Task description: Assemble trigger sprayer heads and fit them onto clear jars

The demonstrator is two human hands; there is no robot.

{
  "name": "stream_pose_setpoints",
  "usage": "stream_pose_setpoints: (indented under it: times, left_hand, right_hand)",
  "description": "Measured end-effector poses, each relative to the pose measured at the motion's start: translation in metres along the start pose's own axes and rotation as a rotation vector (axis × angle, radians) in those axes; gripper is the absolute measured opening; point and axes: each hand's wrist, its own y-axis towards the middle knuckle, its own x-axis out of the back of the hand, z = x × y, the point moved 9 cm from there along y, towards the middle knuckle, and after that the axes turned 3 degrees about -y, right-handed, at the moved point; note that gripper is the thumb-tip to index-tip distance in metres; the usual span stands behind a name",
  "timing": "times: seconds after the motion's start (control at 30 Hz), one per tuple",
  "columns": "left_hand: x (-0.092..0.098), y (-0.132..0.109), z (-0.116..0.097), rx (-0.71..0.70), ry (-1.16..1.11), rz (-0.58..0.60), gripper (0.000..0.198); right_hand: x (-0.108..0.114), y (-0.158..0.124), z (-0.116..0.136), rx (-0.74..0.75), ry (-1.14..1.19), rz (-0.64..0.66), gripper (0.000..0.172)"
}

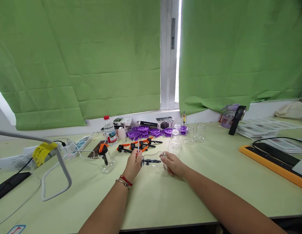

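A clear jar (156, 165) lies on its side in the air between my hands, just above the table. My left hand (134, 165) is closed around its neck end, where an orange and black lid (143, 150) shows in part behind the fingers. From that lid a black stem (152, 161) reaches into the jar. My right hand (174, 164) is closed on the jar's base, thumb on the near side. Beyond my hands lie several loose orange and black lids (126, 148). To the left, another clear jar (108, 166) stands upright, with such a lid on it.
Clear jars (175, 141) and purple plastic parts (142, 130) stand at the back. A water bottle (110, 131), a power strip (82, 143) and a bent grey metal arm (63, 165) are leftward. An orange-edged device (270, 165) and paper stacks (255, 128) are on the right.
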Motion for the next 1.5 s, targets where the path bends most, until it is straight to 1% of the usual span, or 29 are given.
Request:
stream_pose_setpoints:
  times: [0.07, 0.17, 0.23, 0.27, 0.3, 0.37, 0.4, 0.47, 0.5, 0.53, 0.57, 0.67, 0.73, 0.87, 1.07, 1.23, 1.5]
  left_hand:
    - [0.001, 0.000, 0.000, -0.007, 0.008, -0.005, 0.028]
    - [0.002, 0.002, 0.004, 0.008, -0.008, -0.010, 0.028]
    - [0.002, 0.003, 0.009, 0.036, -0.037, -0.018, 0.029]
    - [0.002, 0.003, 0.012, 0.054, -0.054, -0.026, 0.029]
    - [0.003, 0.004, 0.014, 0.075, -0.073, -0.038, 0.029]
    - [0.005, 0.005, 0.020, 0.119, -0.111, -0.069, 0.028]
    - [0.006, 0.005, 0.023, 0.141, -0.129, -0.085, 0.028]
    - [0.007, 0.005, 0.027, 0.183, -0.160, -0.104, 0.028]
    - [0.007, 0.005, 0.029, 0.203, -0.174, -0.105, 0.029]
    - [0.007, 0.005, 0.030, 0.221, -0.185, -0.100, 0.029]
    - [0.006, 0.004, 0.031, 0.237, -0.195, -0.092, 0.029]
    - [0.004, 0.003, 0.031, 0.266, -0.219, -0.071, 0.029]
    - [0.004, 0.002, 0.030, 0.274, -0.230, -0.068, 0.028]
    - [0.004, 0.001, 0.030, 0.288, -0.244, -0.071, 0.027]
    - [0.003, 0.001, 0.033, 0.293, -0.251, -0.052, 0.029]
    - [0.004, 0.001, 0.035, 0.290, -0.240, -0.049, 0.030]
    - [0.003, 0.002, 0.035, 0.277, -0.215, -0.039, 0.030]
  right_hand:
    - [-0.004, 0.002, -0.008, -0.079, 0.068, 0.029, 0.051]
    - [-0.009, 0.005, -0.017, -0.141, 0.106, 0.048, 0.059]
    - [-0.010, 0.006, -0.020, -0.157, 0.079, 0.060, 0.065]
    - [-0.008, 0.006, -0.018, -0.136, 0.044, 0.047, 0.067]
    - [-0.004, 0.006, -0.013, -0.087, -0.010, 0.015, 0.068]
    - [0.006, 0.002, 0.007, 0.089, -0.170, -0.074, 0.071]
    - [0.009, -0.001, 0.020, 0.201, -0.268, -0.114, 0.078]
    - [0.007, -0.011, 0.043, 0.423, -0.482, -0.150, 0.095]
    - [0.003, -0.015, 0.052, 0.518, -0.583, -0.149, 0.097]
    - [-0.001, -0.019, 0.058, 0.595, -0.676, -0.148, 0.094]
    - [-0.005, -0.022, 0.062, 0.656, -0.756, -0.154, 0.088]
    - [-0.011, -0.026, 0.068, 0.755, -0.907, -0.202, 0.068]
    - [-0.013, -0.028, 0.071, 0.797, -0.959, -0.239, 0.063]
    - [-0.015, -0.031, 0.073, 0.861, -1.016, -0.275, 0.060]
    - [-0.016, -0.030, 0.072, 0.864, -1.023, -0.274, 0.062]
    - [-0.017, -0.030, 0.070, 0.872, -1.017, -0.263, 0.060]
    - [-0.016, -0.027, 0.067, 0.832, -1.019, -0.228, 0.060]
